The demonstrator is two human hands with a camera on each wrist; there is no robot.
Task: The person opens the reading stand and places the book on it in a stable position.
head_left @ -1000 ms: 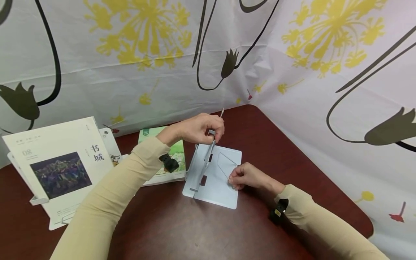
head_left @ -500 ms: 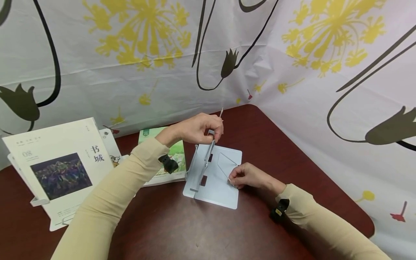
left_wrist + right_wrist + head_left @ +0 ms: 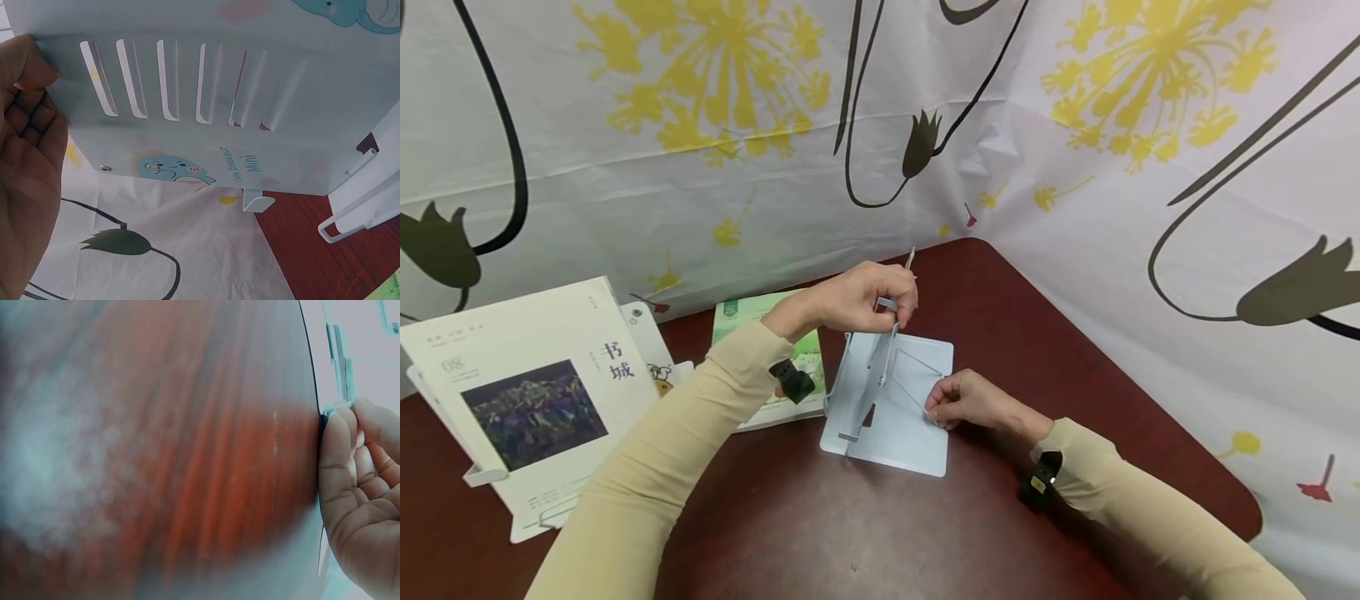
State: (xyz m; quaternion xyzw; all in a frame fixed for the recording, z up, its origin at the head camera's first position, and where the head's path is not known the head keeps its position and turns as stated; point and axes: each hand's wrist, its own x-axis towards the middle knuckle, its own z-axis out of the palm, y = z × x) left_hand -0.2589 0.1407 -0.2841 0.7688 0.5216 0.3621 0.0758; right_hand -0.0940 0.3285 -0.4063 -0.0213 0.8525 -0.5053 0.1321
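A pale blue metal book stand lies partly folded out on the table, its base plate (image 3: 898, 458) flat. My left hand (image 3: 868, 296) grips the top edge of its raised panel (image 3: 300, 159), which shows slots and a blue dinosaur print in the left wrist view. Low on the base's right side, my right hand (image 3: 970, 400) pinches the thin wire support (image 3: 912, 395) at the plate's edge. In the right wrist view, thumb and fingertips (image 3: 340, 428) meet right at that edge; the pinched bit is mostly hidden. A white wire bracket (image 3: 350, 219) stands along the stand's left side.
At the left, a white magazine (image 3: 535, 367) leans on another stand (image 3: 647, 333). A green book (image 3: 808, 358) lies behind the left forearm. The dark red table (image 3: 850, 533) ends at a patterned curtain (image 3: 775, 200) behind and to the right.
The raised panel has tipped slightly to the right, covering an upper slot of the base. Both hands keep their holds. The head view has shifted a little.
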